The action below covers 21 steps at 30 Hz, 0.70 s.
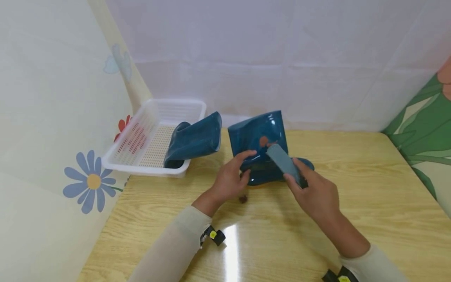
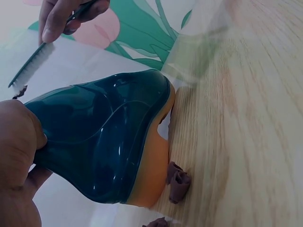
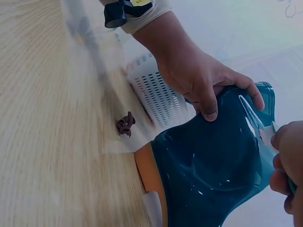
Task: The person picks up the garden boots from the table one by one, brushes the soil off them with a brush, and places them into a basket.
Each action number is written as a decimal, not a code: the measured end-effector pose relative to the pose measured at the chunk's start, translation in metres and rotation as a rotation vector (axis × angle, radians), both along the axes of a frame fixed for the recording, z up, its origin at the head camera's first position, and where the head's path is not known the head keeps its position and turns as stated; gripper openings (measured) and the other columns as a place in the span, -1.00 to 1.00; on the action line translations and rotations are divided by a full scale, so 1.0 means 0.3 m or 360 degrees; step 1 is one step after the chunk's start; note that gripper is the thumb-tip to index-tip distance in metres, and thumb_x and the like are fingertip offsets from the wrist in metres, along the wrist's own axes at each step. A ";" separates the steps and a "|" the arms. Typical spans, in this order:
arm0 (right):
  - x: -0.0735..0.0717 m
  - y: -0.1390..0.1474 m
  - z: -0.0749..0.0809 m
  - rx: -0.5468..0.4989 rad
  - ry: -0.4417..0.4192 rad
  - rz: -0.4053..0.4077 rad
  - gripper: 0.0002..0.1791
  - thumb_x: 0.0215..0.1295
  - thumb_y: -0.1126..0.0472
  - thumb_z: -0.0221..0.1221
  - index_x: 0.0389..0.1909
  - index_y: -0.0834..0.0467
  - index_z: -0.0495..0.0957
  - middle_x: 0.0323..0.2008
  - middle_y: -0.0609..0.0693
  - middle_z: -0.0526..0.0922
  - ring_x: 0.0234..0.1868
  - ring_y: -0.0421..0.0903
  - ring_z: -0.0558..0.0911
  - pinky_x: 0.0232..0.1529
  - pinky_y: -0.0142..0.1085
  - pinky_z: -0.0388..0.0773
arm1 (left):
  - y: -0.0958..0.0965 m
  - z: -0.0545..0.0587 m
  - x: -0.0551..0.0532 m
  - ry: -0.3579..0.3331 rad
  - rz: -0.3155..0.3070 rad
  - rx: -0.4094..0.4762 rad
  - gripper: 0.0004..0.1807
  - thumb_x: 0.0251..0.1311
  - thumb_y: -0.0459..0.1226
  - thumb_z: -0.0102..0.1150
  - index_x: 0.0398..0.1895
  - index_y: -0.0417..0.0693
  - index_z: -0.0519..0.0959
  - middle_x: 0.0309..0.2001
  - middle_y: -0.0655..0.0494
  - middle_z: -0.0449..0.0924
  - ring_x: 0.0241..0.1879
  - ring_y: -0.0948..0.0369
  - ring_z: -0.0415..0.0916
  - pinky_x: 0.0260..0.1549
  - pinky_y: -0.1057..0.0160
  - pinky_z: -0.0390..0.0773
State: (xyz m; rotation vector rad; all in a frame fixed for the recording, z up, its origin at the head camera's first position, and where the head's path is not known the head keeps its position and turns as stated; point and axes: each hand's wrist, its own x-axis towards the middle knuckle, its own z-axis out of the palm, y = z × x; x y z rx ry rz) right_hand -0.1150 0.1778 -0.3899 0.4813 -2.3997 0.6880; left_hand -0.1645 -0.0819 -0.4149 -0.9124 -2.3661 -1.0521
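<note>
In right grip (image 1: 317, 194) (curled), brush (image 1: 283, 159).

Saw a glossy, dark teal boot (image 2: 102, 137) set sole-down on the worktop (image 1: 370, 188), pointing its toe toward the right of the head view, with a wide, smooth shaft (image 1: 246, 137) above. Noted an orange sole (image 2: 152, 175) underneath and, on the shaft's face, a reddish-brown smear (image 1: 263, 141). Found a slim brush (image 1: 282, 158) held aslant near that face, raised off the worktop, dull teal along its back, with short, pale bristles (image 2: 38, 66). Made out a dark brown scrap (image 2: 20, 92) at the brush's far tip.
</note>
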 end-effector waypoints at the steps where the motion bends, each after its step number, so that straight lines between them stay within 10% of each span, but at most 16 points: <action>1: -0.001 -0.002 0.003 -0.0011 -0.0005 -0.0003 -0.43 0.19 0.16 0.47 0.20 0.29 0.61 -0.43 0.24 0.71 -0.66 -0.06 0.49 -0.69 -0.24 0.33 | 0.000 -0.001 0.002 -0.0005 -0.0001 -0.0004 -0.30 0.27 -0.52 0.22 0.44 0.07 0.28 0.23 -0.11 0.54 -0.74 0.38 0.15 -0.66 0.34 0.31; 10: -0.013 -0.035 0.037 -0.0034 0.0002 -0.0028 -0.41 0.25 0.10 0.44 0.25 0.26 0.59 -0.25 0.32 0.74 -0.53 0.10 0.68 -0.66 -0.10 0.49 | -0.004 -0.007 0.008 -0.0034 -0.0021 -0.0003 -0.32 0.28 -0.53 0.19 0.42 0.06 0.31 0.17 -0.07 0.55 -0.69 0.38 0.17 -0.60 0.32 0.37; 21: -0.017 -0.048 0.042 0.0141 0.0084 -0.0056 -0.42 0.22 0.08 0.45 0.23 0.20 0.61 -0.44 0.26 0.71 -0.75 -0.12 0.35 -0.77 -0.30 0.18 | 0.001 0.002 0.015 -0.0062 -0.0017 -0.0018 -0.33 0.27 -0.55 0.20 0.41 0.06 0.32 0.12 -0.10 0.57 -0.65 0.35 0.24 -0.56 0.30 0.39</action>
